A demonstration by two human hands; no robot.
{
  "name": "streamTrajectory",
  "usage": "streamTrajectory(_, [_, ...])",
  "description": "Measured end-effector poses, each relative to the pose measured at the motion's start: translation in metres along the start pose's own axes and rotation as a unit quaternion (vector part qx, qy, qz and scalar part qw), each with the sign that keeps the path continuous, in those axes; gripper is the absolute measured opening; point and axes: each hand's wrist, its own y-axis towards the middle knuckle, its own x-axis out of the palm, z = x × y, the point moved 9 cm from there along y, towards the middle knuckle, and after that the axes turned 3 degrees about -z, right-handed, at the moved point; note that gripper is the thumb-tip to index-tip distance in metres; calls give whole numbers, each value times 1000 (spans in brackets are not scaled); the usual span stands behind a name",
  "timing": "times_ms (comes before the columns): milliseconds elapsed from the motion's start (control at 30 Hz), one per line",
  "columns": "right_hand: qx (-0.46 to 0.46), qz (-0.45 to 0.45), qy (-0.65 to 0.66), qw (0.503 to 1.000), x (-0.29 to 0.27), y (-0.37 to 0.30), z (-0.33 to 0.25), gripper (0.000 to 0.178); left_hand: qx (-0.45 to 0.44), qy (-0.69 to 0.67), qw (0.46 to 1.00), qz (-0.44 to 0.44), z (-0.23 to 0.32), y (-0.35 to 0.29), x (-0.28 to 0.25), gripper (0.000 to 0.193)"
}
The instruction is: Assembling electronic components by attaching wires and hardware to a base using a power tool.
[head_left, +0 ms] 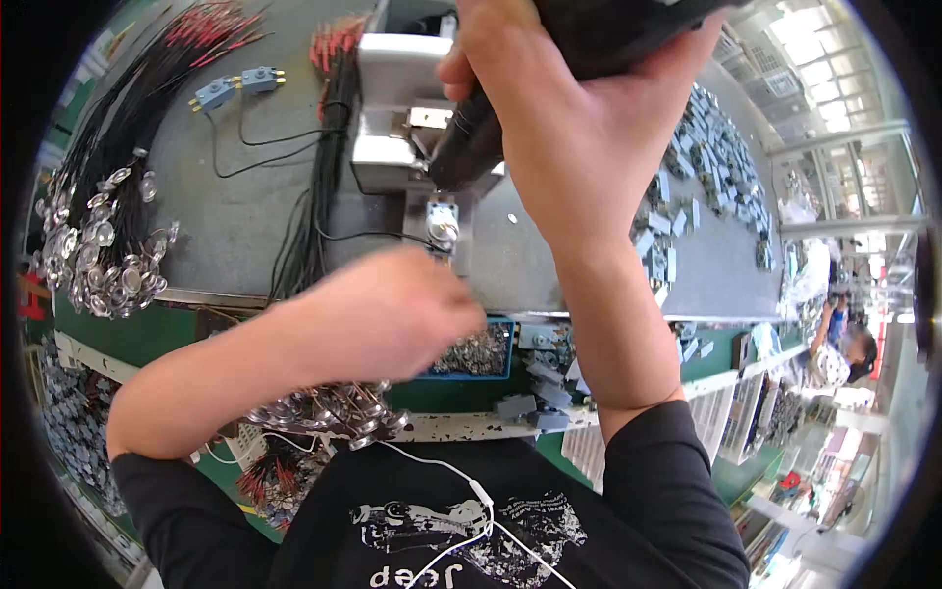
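Observation:
My right hand (579,137) is wrapped round a black electric screwdriver (469,147), whose lower end points down at a white metal fixture (404,51). Just below that end, a small grey switch (442,218) with a round metal disc on it sits in the fixture's front. A black wire runs from it toward a bundle of black wires (339,147) on the left. Close in front of the switch is my left hand (397,314), its fingers curled closed; what they hold, if anything, is hidden.
Two wired grey switches (238,86) lie at the back left, near wires with metal discs (108,250). Loose grey switches (711,147) cover the right of the metal table (535,260). Below its front edge stands a blue tray (510,351) of small metal parts. Another person (834,358) is far right.

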Motion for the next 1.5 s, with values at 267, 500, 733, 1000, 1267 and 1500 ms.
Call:
streamTrajectory(267, [-4,21,-43,999,-40,-23,-15,57,-112,121,973,162,-33,-9,-37,14])
streamTrajectory(500, [-24,7,-66,998,-45,-43,-30,55,-132,137,968,162,-36,-10,-26,13])
streamTrajectory(733, [-53,-15,-81,995,-28,-40,-21,54,-152,88,970,168,-45,-13,-23,16])
streamTrajectory(1000, [-88,-44,-101,990,-19,-38,-22,53,-177,53,968,171,-49,-15,-22,25])
streamTrajectory(1267, [-118,-68,-119,983,-12,-38,-14,51,-176,40,968,175,-53,-19,-22,29])
streamTrajectory(1500, [-140,-82,-146,976,-8,-41,-9,50,-267,-1,959,96,-59,-31,-23,22])
